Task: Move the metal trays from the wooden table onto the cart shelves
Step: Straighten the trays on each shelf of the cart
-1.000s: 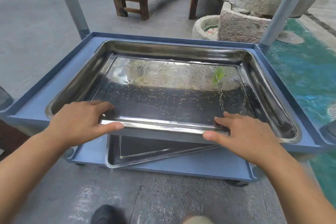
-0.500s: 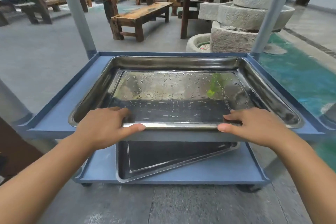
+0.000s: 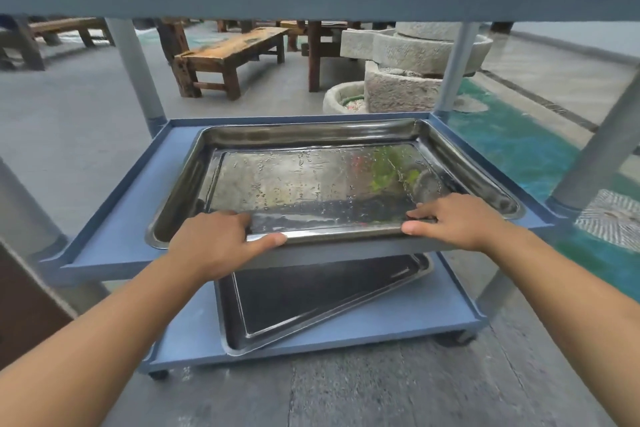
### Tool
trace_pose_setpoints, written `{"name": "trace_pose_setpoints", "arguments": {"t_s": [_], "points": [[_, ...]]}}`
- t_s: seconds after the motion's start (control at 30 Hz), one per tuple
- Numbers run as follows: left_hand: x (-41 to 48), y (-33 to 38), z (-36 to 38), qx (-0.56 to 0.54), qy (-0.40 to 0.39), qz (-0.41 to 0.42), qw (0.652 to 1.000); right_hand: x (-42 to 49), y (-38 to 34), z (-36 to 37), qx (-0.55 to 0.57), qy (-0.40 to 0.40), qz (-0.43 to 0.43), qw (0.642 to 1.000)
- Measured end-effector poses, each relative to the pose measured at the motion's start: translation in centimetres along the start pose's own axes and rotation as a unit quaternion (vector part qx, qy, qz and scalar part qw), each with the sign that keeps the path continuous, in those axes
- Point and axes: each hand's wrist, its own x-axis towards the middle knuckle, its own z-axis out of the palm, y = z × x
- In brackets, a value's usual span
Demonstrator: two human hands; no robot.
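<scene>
Here, left hand (image 3: pixel 211 246): fingers (image 3: pixel 237 218) gripping near rim of tray (image 3: pixel 304 135)
Right hand (image 3: pixel 457 224): fingers likewise
Tray: on middle shelf (image 3: pixel 138 211)

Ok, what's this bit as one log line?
left hand: grips metal tray, near rim | right hand: same | metal tray: on middle cart shelf | second tray: bottom shelf

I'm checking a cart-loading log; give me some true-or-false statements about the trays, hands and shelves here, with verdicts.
1. The left hand and right hand grip the near rim of the wet rectangular metal tray. True.
2. A second, dark metal tray lies askew on the blue cart's bottom shelf. True.
3. The gripped tray shares that bottom shelf. False: it is over the middle shelf.
4. The wet tray holds bowls. False: only water droplets show in it.
5. A wooden bench stands beyond the cart. True.
</scene>
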Motion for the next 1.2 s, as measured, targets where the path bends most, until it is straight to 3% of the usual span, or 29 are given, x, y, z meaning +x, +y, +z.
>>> {"name": "trace_pose_setpoints", "arguments": {"t_s": [0.37,0.47,0.57,0.63,0.7,0.8,0.93,1.07,1.2], "points": [[0.3,0.0,0.3,-0.011,-0.008,-0.026,1.0,-0.6,-0.7,0.0,-0.005,0.039,0.008,0.999],[0.2,-0.1,0.5,0.0,0.001,-0.023,1.0,-0.3,0.0,1.1,-0.031,0.081,0.006,0.996],[-0.6,0.2,0.6,0.014,0.058,-0.022,0.998,-0.7,0.0,2.2,-0.043,0.133,0.0,0.99],[-1.3,0.4,0.3,-0.033,0.12,-0.015,0.992,-1.5,-0.5,2.7,-0.024,0.168,-0.024,0.985],[-2.5,1.2,0.2,-0.1,0.164,0.043,0.98,-2.7,-1.3,3.1,0.033,0.209,-0.059,0.976],[-4.8,3.0,1.9,-0.107,0.227,0.149,0.956,-4.8,-2.7,4.3,0.08,0.265,-0.121,0.953],[-7.8,5.1,5.1,-0.11,0.274,0.172,0.94,-6.7,-4.8,6.9,0.094,0.292,-0.226,0.924],[-9.4,5.8,8.5,-0.154,0.195,0.176,0.952,-6.8,-5.7,11.0,0.119,0.264,-0.285,0.914],[-9.1,5.4,12.3,-0.147,0.075,0.127,0.978,-4.7,-4.8,15.5,0.135,0.178,-0.262,0.939]]}}
